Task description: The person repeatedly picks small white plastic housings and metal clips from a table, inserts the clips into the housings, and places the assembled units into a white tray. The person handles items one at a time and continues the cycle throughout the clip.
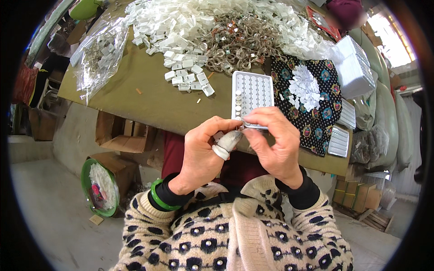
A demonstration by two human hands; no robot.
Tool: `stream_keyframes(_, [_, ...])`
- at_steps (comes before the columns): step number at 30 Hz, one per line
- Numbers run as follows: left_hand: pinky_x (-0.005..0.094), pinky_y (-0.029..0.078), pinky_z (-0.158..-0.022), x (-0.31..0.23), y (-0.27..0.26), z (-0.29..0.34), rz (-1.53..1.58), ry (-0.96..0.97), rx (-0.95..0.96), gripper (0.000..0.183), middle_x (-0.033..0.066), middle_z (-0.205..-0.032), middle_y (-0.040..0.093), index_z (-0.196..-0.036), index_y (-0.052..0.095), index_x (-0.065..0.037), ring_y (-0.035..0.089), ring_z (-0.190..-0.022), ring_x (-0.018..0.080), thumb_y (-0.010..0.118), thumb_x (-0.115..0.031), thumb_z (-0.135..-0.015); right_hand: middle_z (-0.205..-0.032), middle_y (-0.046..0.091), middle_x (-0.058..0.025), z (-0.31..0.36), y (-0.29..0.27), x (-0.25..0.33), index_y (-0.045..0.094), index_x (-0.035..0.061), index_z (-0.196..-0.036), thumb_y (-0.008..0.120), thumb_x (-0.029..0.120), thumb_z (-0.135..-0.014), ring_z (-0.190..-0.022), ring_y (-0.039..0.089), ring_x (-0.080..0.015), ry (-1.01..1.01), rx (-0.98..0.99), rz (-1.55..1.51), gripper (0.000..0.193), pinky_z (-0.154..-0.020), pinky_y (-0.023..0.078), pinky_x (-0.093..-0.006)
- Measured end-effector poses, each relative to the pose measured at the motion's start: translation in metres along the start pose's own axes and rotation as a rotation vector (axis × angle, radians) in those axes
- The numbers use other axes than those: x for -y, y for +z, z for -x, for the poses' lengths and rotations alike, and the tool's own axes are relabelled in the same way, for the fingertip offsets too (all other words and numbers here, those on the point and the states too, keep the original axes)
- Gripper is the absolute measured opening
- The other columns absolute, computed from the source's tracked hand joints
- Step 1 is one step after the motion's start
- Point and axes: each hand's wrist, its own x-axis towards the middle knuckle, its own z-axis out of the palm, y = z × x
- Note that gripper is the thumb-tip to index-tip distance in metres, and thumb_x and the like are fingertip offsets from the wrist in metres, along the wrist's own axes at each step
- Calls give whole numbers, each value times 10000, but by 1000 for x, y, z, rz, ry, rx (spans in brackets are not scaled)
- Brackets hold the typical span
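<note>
My left hand (199, 147) and my right hand (276, 143) meet fingertip to fingertip over the near edge of a white pocketed tray (255, 95). A tiny part is pinched between them; it is too small and too covered to name. One left finger wears a greyish-white cover (228, 141) with a white band at its base. Silvery round pieces (238, 101) sit in the tray's left column, while many other pockets hold none. Behind the tray lies a tangled heap of clear and brownish loop-shaped pieces (242, 43). Small white plastic boxes (186, 74) are scattered to its left.
A large pile of translucent white pieces (167, 22) covers the table's far side. White paper-like bits (305, 88) lie on a dark patterned cloth (282, 74) at right, by stacked white trays (355, 67). A clear bag (101, 58) lies left; a green basin (86, 180) stands below.
</note>
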Motion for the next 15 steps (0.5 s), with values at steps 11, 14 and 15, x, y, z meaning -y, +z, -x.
stream_keyframes(11, [212, 476, -544, 1, 0, 1, 165, -14, -26, 209, 39, -904, 660, -1092, 668, 22, 597, -677, 84, 612, 62, -894, -915, 699, -54, 9, 10, 0, 644, -11, -1092, 675, 86, -925, -841, 644, -87, 435, 21, -491, 196, -730, 510, -230])
stream_keyframes(14, [189, 484, -542, 3, 2, 1, 454, -142, -82, 238, 49, -892, 669, -1160, 636, 14, 593, -660, 56, 650, -7, -924, -904, 691, -57, 11, 12, -1, 660, -14, -1083, 683, 56, -909, -821, 640, -100, 419, 40, -472, 189, -735, 513, -235])
stream_keyframes(15, [202, 499, -532, 3, 2, 1, 512, -177, -88, 254, 79, -898, 673, -1178, 597, 23, 608, -659, 74, 642, -13, -931, -899, 690, -57, 11, 12, -1, 666, -17, -1064, 681, 47, -906, -811, 640, -102, 409, 47, -444, 171, -732, 514, -238])
